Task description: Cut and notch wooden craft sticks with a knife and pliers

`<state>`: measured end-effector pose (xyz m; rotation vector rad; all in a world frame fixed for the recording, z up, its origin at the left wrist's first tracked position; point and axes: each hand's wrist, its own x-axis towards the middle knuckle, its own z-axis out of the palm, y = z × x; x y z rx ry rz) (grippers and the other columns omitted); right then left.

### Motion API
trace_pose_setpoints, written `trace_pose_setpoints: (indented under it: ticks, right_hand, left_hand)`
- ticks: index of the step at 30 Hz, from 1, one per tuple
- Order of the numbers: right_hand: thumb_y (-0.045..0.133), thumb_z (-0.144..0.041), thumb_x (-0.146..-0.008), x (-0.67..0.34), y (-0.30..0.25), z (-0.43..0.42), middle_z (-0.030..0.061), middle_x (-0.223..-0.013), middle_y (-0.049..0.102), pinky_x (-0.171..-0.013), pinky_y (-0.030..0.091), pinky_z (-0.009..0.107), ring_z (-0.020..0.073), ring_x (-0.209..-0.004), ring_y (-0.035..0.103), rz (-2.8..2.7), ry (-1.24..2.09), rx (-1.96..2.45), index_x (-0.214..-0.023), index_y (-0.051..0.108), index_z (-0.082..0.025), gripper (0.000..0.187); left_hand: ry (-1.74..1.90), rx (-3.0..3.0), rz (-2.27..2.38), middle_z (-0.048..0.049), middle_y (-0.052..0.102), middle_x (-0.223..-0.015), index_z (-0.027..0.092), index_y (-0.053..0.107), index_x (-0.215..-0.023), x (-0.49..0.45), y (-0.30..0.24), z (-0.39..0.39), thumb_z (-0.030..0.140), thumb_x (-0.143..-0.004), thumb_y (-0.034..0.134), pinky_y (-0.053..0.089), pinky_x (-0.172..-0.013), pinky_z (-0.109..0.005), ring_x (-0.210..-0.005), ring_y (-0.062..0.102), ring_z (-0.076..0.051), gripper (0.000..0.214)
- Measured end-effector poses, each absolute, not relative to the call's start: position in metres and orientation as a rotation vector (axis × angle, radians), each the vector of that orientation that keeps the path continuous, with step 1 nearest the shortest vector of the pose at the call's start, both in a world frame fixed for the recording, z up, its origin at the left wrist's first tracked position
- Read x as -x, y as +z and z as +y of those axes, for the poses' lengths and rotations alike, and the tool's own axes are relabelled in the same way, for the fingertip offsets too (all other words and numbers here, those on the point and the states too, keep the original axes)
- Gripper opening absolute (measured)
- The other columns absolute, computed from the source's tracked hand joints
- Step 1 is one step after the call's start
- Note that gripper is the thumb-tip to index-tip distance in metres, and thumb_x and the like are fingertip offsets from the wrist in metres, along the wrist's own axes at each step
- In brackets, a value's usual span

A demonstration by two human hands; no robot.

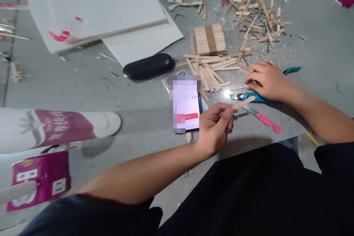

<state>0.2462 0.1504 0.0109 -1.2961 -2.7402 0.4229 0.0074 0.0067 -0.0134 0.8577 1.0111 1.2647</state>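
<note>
My left hand (214, 127) pinches one wooden craft stick (243, 102) between thumb and fingers, its free end pointing right. My right hand (267, 80) lies curled over a blue utility knife (253, 97), fingertips touching a loose stick (238, 88) beside it. A pile of loose sticks (210, 70) lies just beyond both hands, and a banded bundle of sticks (210, 39) sits behind that. A phone (184, 105) with a lit screen lies next to my left hand.
A pink-handled blade (267, 121) lies near the knife, green-handled pliers (291, 69) behind my right hand. A black case (149, 66), white foam boards (107, 7), cut stick scraps (256, 11), a sock-clad foot (55, 127) and a magenta box (38, 180) surround the grey mat.
</note>
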Motion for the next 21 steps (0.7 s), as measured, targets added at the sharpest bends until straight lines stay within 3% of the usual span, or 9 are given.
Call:
trace_pose_setpoints:
  ticks: [5,10,16,21]
  right_hand:
    - [0.063,-0.034,-0.114,-0.247,0.012,0.15,0.0148,-0.135,0.082,-0.113,0.039,0.056,0.0392,-0.132,0.066,-2.561,0.319,1.474,-0.128,0.086,-0.025,0.028]
    - [0.064,-0.036,-0.114,-0.24,0.013,0.146,0.0127,-0.125,0.078,-0.113,0.037,0.058,0.0387,-0.129,0.063,-2.709,0.402,1.327,-0.112,0.087,-0.027,0.025]
    - [0.053,-0.026,-0.112,-0.235,0.016,0.143,0.0154,-0.118,0.077,-0.112,0.038,0.057,0.04,-0.127,0.066,-2.72,0.476,1.377,-0.104,0.075,-0.023,0.023]
    - [0.055,-0.04,-0.114,-0.24,0.032,0.121,0.0094,-0.102,0.077,-0.098,0.044,0.048,0.0303,-0.099,0.067,-2.625,0.647,1.13,-0.102,0.064,-0.027,0.02]
  left_hand:
    - [1.267,-0.831,1.015,0.0039,0.058,-0.051,0.02,0.085,-0.088,-0.007,-0.011,0.006,0.059,-0.097,0.097,0.042,-0.045,-0.023,-0.044,0.049,-0.008,0.042]
    - [1.219,-0.778,1.05,0.0042,0.059,-0.051,0.02,0.082,-0.09,-0.008,-0.009,0.006,0.059,-0.097,0.096,0.042,-0.046,-0.024,-0.044,0.049,-0.01,0.043]
    - [1.2,-0.781,1.023,0.0047,0.06,-0.051,0.021,0.076,-0.093,-0.009,-0.009,0.006,0.061,-0.1,0.093,0.042,-0.048,-0.024,-0.044,0.05,-0.01,0.044]
    - [1.197,-0.788,0.946,0.0036,0.065,-0.056,0.024,0.069,-0.094,-0.009,-0.012,0.006,0.065,-0.104,0.088,0.043,-0.049,-0.025,-0.047,0.051,-0.011,0.047]
